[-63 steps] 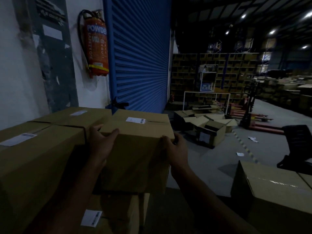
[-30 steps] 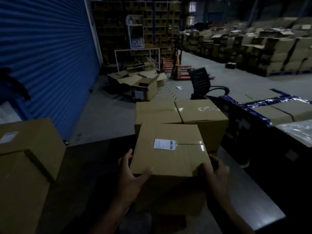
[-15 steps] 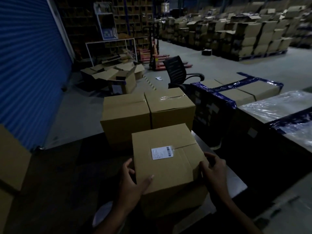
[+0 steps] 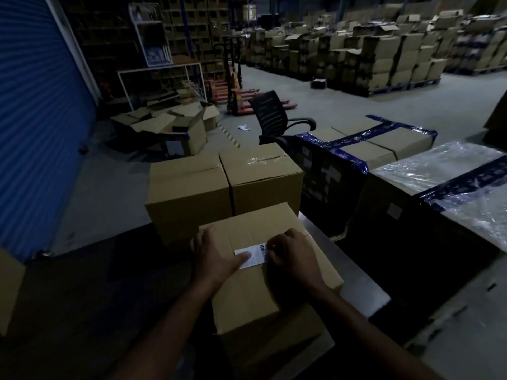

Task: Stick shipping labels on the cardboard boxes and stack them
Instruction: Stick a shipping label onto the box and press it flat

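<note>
closed cardboard box (image 4: 263,283), left hand (image 4: 216,259) flat on label (image 4: 253,256), right hand (image 4: 293,252) fingers pinching it

Dim warehouse: blue shutter (image 4: 33,127) at left, grey floor (image 4: 343,105), black chair (image 4: 271,116), red pallet jack (image 4: 236,94), shelving (image 4: 192,28) behind

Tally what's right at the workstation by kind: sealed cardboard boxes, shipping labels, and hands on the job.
Sealed cardboard boxes: 3: near box, back-left box, back-right box
Shipping labels: 1: label
Hands: 2: left hand, right hand
Total: 6
</note>
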The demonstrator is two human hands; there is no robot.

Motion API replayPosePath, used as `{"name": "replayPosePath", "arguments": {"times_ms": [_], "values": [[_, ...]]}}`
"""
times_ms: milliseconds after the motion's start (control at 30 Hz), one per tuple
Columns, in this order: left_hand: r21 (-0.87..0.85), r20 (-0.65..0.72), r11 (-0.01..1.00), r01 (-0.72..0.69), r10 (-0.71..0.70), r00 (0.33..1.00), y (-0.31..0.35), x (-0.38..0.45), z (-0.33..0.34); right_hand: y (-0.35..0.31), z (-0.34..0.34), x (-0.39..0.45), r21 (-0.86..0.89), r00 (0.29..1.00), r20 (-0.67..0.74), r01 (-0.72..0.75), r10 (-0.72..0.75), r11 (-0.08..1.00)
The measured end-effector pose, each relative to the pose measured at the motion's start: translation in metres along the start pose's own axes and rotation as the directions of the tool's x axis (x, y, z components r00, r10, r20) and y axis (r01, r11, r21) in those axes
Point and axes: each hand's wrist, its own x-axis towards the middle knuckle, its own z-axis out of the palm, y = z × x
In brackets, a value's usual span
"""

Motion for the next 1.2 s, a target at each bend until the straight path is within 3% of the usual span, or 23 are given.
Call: {"name": "replayPosePath", "arguments": {"times_ms": [233,867,1033,1200], "values": [[0.069,-0.058,0.996,-0.062,0.066,0.996,-0.011,-0.002,0.012,0.007,0.011,0.001,-0.109,0.999,0.027,0.049,-0.047,0.993],[0.09,-0.117,0.985,-0.148,0.158,0.98,-0.018,-0.001,0.02,-0.005,0.01,0.006,0.014,0.999,-0.004,-0.033,0.033,0.999],[0.103,-0.116,0.98,-0.168,0.18,0.977,-0.022,0.001,0.023,-0.007,0.014,0.005,-0.071,0.997,-0.026,-0.072,0.07,0.995],[0.101,-0.132,0.979,-0.176,0.189,0.973,-0.022,0.001,0.024,-0.01,0.008,0.006,0.05,0.993,-0.007,-0.121,0.122,0.991]]}}
